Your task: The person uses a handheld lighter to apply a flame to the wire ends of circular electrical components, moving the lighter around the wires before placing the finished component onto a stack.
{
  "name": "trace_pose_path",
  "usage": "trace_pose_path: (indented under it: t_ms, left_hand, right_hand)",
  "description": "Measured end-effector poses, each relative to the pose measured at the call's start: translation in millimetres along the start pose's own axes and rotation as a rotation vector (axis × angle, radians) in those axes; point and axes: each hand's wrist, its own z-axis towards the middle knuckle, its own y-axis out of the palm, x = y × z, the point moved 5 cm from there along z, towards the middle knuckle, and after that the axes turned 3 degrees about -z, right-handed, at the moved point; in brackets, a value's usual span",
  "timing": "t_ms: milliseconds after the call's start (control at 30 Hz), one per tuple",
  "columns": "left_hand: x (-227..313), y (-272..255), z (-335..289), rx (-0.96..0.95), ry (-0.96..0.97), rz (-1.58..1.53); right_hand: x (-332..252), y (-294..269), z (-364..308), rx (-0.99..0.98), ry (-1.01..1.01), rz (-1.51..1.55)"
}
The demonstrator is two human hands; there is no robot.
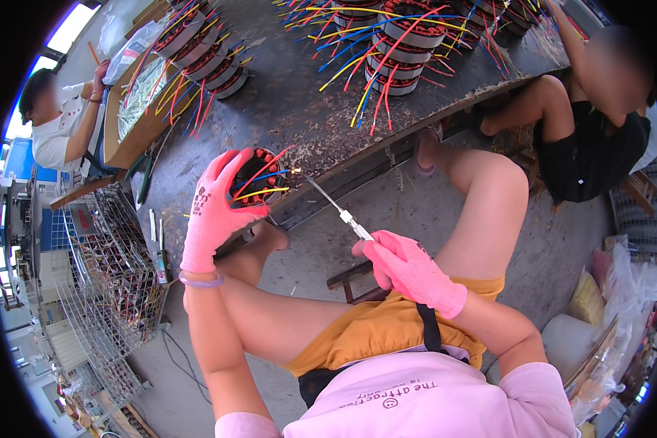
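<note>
My left hand (215, 204), in a pink glove, curves around the left side of a motor stator (271, 160) near the bench edge. Red, blue and yellow wires stick out of its open middle towards the right. In my right hand (409, 266), also gloved in pink, is a thin metal rod tool (331, 197) with a white piece near the grip. Its brassy far end lies beside the tips of the wires; whether they touch I cannot tell. The gloved fingers hide the tool's handle.
Stacked stators with coloured wires (401, 55) and another leaning stack (201, 55) stand on the dark, worn bench (285, 95). An open cardboard box (135, 109) is at the left. Two people sit nearby, one far left, one far right. Wire baskets (102, 292) stand at the left.
</note>
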Motion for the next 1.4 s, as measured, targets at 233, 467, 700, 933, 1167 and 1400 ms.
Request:
trace_pose_path:
  t_ms: [233,467,700,933,1167,1400]
  left_hand:
    - [1.2,-0.1,-0.6,-0.011,0.005,-0.001]
    - [-0.2,0.9,-0.9,-0.013,0.012,-0.003]
    - [0.9,1.2,-0.4,-0.020,-0.005,0.005]
    - [-0.8,0.6,-0.8,-0.025,-0.002,-0.023]
    - [0.9,0.5,-0.5,-0.025,-0.007,-0.036]
    - [0.2,0.3,-0.9,-0.025,-0.009,-0.037]
  right_hand:
    - [-2.7,-0.6,-0.5,-0.001,-0.021,-0.048]
    - [1.3,0.4,1.9,0.009,-0.053,-0.009]
    - [1.0,0.2,2.6,0.015,-0.057,-0.033]
    - [0.3,0.4,1.8,0.008,-0.058,-0.014]
    - [-2.5,-0.6,-0.6,0.007,-0.012,-0.033]
    - [-0.6,-1.4,-0.2,0.004,0.009,-0.012]
